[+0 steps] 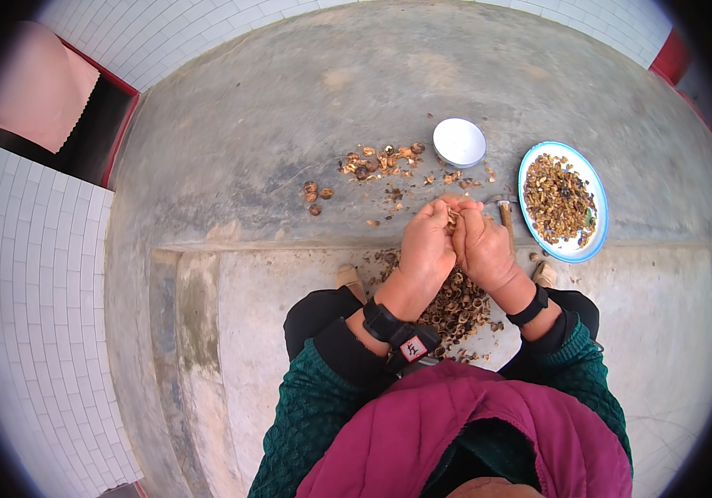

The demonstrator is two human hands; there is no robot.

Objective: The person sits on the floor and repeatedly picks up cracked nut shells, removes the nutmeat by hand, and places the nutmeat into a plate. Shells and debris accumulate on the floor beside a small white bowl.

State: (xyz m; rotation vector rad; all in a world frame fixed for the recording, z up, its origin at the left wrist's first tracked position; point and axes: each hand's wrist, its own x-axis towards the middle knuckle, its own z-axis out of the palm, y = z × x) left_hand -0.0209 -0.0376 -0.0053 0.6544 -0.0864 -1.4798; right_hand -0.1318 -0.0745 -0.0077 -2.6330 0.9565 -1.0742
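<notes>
My left hand (426,239) and my right hand (483,246) meet in front of me, fingers bent around a piece of cracked walnut (452,218) that shows between the fingertips. Below them, a heap of empty walnut shells (462,305) lies between my feet. Just right of my hands a hammer (505,218) with a wooden handle rests at the step edge, partly hidden by my right hand. Beyond my hands stands a white bowl (459,142) with nothing seen in it. A blue-rimmed oval-looking dish (603,227) to the right holds many walnut kernels (558,199).
Cracked walnuts and shell bits (381,163) are strewn on the raised concrete floor, with several whole walnuts (311,192) further left. The concrete step edge (287,244) runs across under my hands. White brick-patterned walls (38,280) and a pink curtain (45,87) stand at the left.
</notes>
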